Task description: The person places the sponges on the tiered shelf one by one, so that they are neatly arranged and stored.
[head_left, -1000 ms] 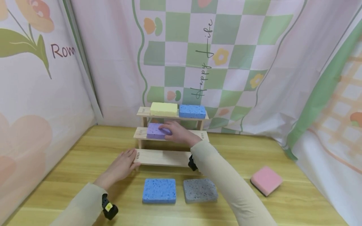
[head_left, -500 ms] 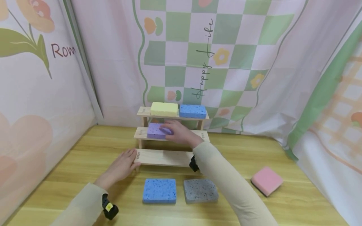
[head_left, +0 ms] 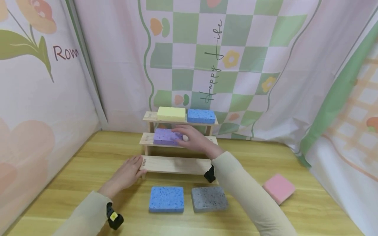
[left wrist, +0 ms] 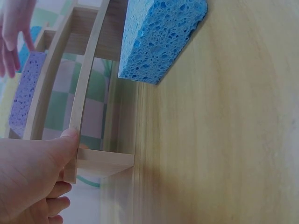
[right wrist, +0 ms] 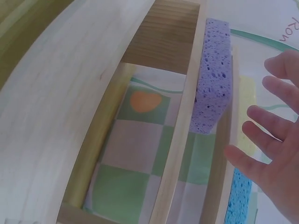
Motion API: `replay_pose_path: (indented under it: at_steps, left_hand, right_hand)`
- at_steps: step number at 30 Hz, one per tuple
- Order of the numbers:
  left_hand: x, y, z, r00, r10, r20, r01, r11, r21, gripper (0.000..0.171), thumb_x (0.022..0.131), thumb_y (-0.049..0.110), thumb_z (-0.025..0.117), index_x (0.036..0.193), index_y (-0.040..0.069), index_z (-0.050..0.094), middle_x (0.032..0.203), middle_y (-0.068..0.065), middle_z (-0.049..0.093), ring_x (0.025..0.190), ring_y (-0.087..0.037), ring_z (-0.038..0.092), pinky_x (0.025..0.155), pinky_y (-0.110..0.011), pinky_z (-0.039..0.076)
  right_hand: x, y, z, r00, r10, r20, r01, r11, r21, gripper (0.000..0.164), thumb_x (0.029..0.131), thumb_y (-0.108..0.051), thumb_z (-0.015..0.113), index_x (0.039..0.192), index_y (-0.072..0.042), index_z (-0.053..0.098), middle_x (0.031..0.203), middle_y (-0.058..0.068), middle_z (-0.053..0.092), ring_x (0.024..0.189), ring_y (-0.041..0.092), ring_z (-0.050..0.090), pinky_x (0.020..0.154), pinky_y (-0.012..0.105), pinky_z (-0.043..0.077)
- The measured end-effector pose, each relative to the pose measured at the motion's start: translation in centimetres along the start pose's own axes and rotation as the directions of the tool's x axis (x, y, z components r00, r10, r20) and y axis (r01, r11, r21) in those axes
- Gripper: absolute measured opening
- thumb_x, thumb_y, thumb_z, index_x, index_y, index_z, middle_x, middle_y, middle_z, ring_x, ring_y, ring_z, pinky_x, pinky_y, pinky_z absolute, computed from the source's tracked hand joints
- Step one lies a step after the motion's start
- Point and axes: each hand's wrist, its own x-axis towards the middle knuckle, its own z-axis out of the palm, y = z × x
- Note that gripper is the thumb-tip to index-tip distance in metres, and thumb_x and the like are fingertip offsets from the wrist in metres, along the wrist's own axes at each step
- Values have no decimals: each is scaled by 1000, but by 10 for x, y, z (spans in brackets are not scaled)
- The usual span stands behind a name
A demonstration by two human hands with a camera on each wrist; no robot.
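A purple sponge [head_left: 165, 137] lies toward the left of the middle step of a three-step wooden shelf [head_left: 174, 165]. My right hand [head_left: 196, 139] is at that sponge's right end. Its fingers are spread and hold nothing, and the right wrist view shows a gap between them and the purple sponge [right wrist: 216, 70]. With my left hand [head_left: 127, 172] I grip the left end of the lowest step; in the left wrist view the thumb [left wrist: 67, 142] lies on the board and the other fingers curl past its end. On the top step sit a yellow sponge [head_left: 171, 114] and a blue sponge [head_left: 201, 116].
On the wooden table [head_left: 79, 183] before the shelf lie another blue sponge [head_left: 166, 199] and a grey sponge [head_left: 209, 199]. A pink sponge [head_left: 279, 188] lies at the right, partly behind the right sleeve [head_left: 251, 196]. A patterned curtain [head_left: 203, 65] hangs close behind the shelf.
My right hand has let go of the purple sponge and drawn a little to the right. The sponge stays in place on the middle step. My left hand has not moved.
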Motion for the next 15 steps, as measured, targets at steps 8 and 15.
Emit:
replay_pose_path:
  at_steps: [8,15]
  left_hand:
    - [0,1,-1,1000,-2,1,2,1000,-4,57,94,23,54,131,-16,37,136,-32,34,125,-46,30,104,-55,22]
    - [-1,2,-1,1000,-11,16,11,1000,-15,57,95,23,53,132,-16,35,137,-32,32,126,-46,29,105,-55,21]
  right_hand:
    - [-19,5,-6,999,10,-34,-8,999,50,41,91,-14,58,131,-7,51,138,10,42,129,26,33,105,43,28]
    - [-37,8,-13,998,43,-46,-39,996,76,42,92,-18,58,133,-9,50,139,8,40,128,26,33,103,47,30]
